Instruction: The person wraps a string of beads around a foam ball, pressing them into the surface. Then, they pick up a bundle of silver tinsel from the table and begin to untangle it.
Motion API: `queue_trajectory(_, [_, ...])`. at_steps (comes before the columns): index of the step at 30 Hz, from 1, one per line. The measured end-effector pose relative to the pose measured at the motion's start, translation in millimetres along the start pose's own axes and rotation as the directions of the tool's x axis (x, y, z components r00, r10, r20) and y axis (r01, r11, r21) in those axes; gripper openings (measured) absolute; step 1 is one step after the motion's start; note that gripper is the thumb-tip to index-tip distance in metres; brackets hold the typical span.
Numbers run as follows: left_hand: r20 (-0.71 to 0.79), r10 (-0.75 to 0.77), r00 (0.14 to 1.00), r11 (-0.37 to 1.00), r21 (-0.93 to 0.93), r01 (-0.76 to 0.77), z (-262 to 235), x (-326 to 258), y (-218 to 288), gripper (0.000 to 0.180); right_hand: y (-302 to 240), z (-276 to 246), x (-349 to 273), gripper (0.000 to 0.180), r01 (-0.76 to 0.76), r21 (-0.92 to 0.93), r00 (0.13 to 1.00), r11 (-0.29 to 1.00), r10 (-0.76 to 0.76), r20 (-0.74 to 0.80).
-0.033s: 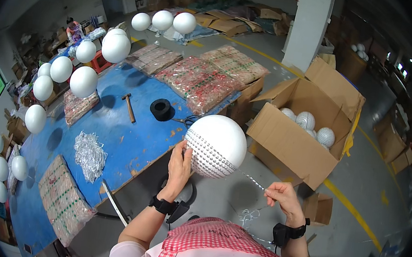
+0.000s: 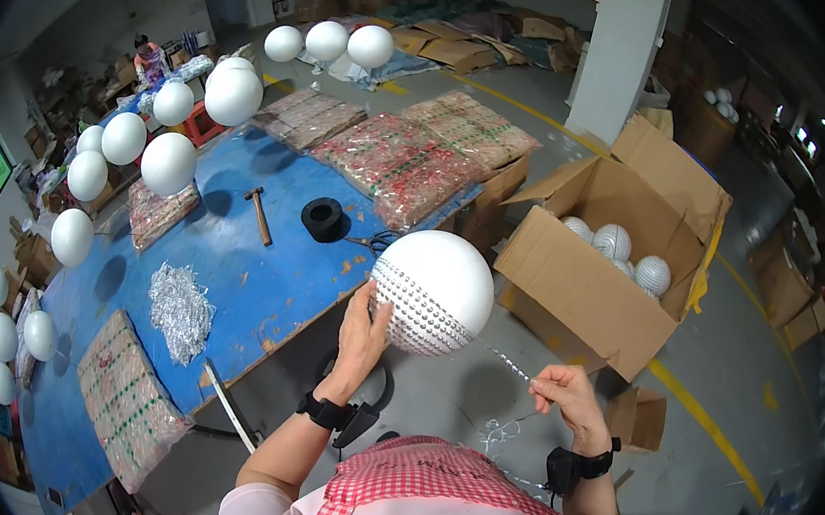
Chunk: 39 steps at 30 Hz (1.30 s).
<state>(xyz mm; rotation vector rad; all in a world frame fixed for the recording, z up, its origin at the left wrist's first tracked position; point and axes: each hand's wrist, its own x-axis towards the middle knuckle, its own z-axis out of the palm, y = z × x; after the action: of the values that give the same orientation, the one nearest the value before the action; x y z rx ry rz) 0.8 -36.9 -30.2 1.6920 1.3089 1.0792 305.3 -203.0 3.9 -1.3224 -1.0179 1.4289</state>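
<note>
A large white ball (image 2: pixel 444 266) is in front of me, just off the table's near edge. Rows of silver bead string (image 2: pixel 416 316) wrap its lower half. Against the ball's left side, my left hand (image 2: pixel 359 340) holds it with fingers and thumb on the beaded rows. What supports the ball from below is hidden. My right hand (image 2: pixel 566 399) is closed in a pinch on the free length of bead string, which runs taut from the ball's lower right. Thin silver strands (image 2: pixel 498 433) dangle below that hand.
The blue table (image 2: pixel 268 192) bears a hammer (image 2: pixel 258 216), black tape roll (image 2: pixel 323 219), scissors (image 2: pixel 374 242), a silver strand heap (image 2: pixel 180 314) and wrapped packs (image 2: pixel 397 165). Several white balls (image 2: pixel 169 165) stand over it. An open carton (image 2: pixel 580 285) at right contains wrapped balls (image 2: pixel 652 274).
My left thumb has shifted very slightly on the ball's beaded side. Otherwise the hands, ball and string look the same.
</note>
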Motion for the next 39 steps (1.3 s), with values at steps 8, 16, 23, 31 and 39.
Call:
queue_trajectory(8, [0.015,-0.071,0.997,0.968,-0.24,0.073,12.9,-8.0,-2.3,0.095,0.9,-12.3,-8.5,0.018,0.035,-0.003,0.999,0.999,-0.035,0.011])
queue_trajectory(16, [-0.105,0.114,0.988,0.992,0.059,-0.108,16.3,-16.5,0.2,0.078,0.0,-18.5,-9.3,0.017,0.018,-0.01,1.0,1.0,-0.018,-0.018])
queue_trajectory(23, [-0.064,0.18,0.982,0.931,0.333,-0.148,18.0,-25.4,23.5,0.075,-44.7,8.8,-48.5,0.012,0.235,0.053,0.961,0.971,-0.224,-0.159])
queue_trajectory(31, [-0.074,0.05,0.996,0.998,0.045,-0.047,12.1,-10.1,7.6,0.068,-21.1,5.2,-25.5,0.015,0.132,0.041,0.981,0.99,-0.125,-0.15])
queue_trajectory(39, [0.064,0.052,0.997,0.994,0.096,-0.058,5.6,-4.0,1.5,0.078,2.7,4.8,-7.8,0.015,0.03,0.025,0.993,0.999,-0.027,-0.112])
